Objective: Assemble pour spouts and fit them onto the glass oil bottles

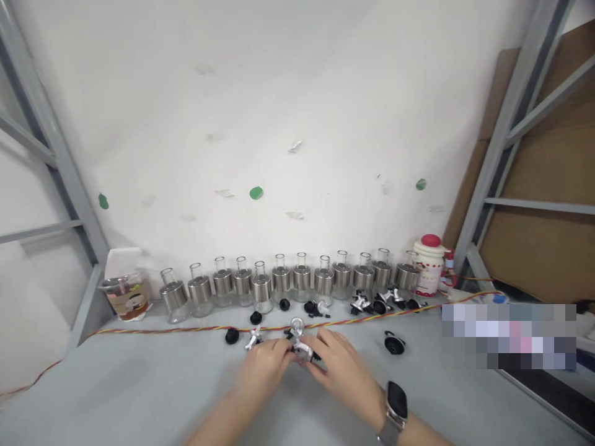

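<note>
My left hand (266,367) and my right hand (338,362) meet over the table, fingers closed around a small silver-and-black bottle-top fitting (303,350). Its lower part is partly hidden by my fingers. A clear round piece (297,326) shows just above it; I cannot tell whether the two are joined. Left of my left hand lie another silver fitting (253,338) and a black cap (232,336). More black caps, such as one (256,317) behind the cord, are scattered nearby. A black funnel-shaped part (395,343) lies to the right of my right hand.
Several glass bottles (262,290) with metal sleeves stand in a row along the wall. More silver-and-black fittings (361,303) lie before them. A twisted red-yellow cord (186,330) crosses the table. A cup (126,298) stands left, a cream container (428,266) right. Metal frames flank the table.
</note>
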`<state>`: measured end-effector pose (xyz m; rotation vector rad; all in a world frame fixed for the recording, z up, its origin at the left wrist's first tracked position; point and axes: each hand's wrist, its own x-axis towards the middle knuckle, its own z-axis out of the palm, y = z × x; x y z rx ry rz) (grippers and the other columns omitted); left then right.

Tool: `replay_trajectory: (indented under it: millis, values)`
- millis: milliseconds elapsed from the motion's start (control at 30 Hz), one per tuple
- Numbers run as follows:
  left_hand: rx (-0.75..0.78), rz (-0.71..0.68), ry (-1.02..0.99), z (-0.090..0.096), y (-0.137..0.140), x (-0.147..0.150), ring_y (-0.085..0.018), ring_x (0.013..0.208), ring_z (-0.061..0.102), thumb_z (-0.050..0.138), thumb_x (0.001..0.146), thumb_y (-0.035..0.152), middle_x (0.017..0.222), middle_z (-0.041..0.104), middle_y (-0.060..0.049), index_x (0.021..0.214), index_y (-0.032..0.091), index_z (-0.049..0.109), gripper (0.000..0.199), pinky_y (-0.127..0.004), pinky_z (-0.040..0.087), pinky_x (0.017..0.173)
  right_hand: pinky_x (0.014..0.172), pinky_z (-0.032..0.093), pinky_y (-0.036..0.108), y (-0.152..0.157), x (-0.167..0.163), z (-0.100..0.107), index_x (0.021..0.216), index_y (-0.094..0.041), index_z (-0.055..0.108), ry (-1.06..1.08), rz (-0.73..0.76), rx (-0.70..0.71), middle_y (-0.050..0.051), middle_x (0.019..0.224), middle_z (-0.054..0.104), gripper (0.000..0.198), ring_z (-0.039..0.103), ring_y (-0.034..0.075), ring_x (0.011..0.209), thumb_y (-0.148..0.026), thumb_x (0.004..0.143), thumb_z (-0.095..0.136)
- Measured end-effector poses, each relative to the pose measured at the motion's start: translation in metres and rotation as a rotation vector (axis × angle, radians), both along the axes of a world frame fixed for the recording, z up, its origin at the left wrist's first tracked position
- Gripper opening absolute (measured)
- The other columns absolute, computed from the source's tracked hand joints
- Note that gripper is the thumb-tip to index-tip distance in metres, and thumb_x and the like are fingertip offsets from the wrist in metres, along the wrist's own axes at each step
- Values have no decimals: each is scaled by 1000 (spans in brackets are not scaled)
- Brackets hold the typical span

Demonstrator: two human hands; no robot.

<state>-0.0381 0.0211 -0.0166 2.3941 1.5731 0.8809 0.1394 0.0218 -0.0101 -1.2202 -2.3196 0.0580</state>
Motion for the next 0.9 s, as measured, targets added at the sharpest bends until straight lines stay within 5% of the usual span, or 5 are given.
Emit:
replay_trajectory:
  millis: [333,667,900]
  values:
    - [-38,-117,-241,-4,7,-6,-15,59,60,48,81,24,63,65,0,75,23,61,14,-22,42,60,73,45,27,9,9,6,106,-26,56,392,189,-338,3,101,58,32,56,16,83,-23,75,57]
    - [-138,-97,-428,3,5,-3,-15,56,58,54,74,25,61,65,1,69,24,64,12,-22,43,57,75,46,28,9,10,11,102,-22,59,469,240,-387,5,100,60,29,56,17,83,-21,73,57]
    - [-407,-127,-683,-3,8,0,-12,45,54,57,68,22,47,58,2,58,17,58,11,-21,43,46,73,45,29,8,11,10,100,-22,62,428,268,-443,4,91,62,27,56,17,79,-28,73,60]
